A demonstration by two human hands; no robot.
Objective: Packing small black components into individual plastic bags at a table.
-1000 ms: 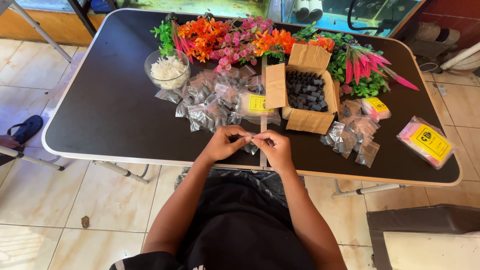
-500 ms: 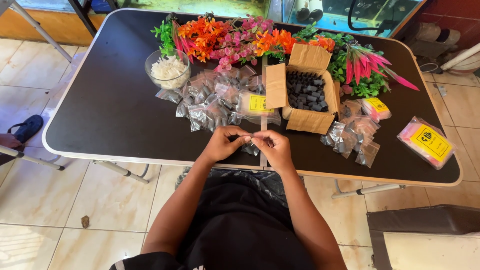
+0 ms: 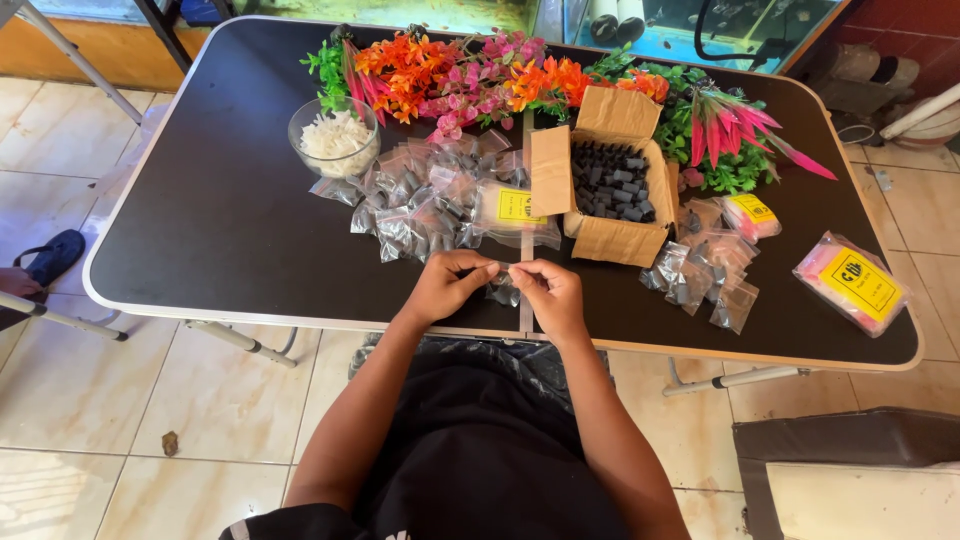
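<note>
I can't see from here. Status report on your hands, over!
Left hand and right hand both pinching one small clear bag. Bag above black table edge. Nothing blocking.

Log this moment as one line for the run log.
left hand and right hand: pinching small clear bag | near: cardboard box, bag pile | surface: black table
</note>
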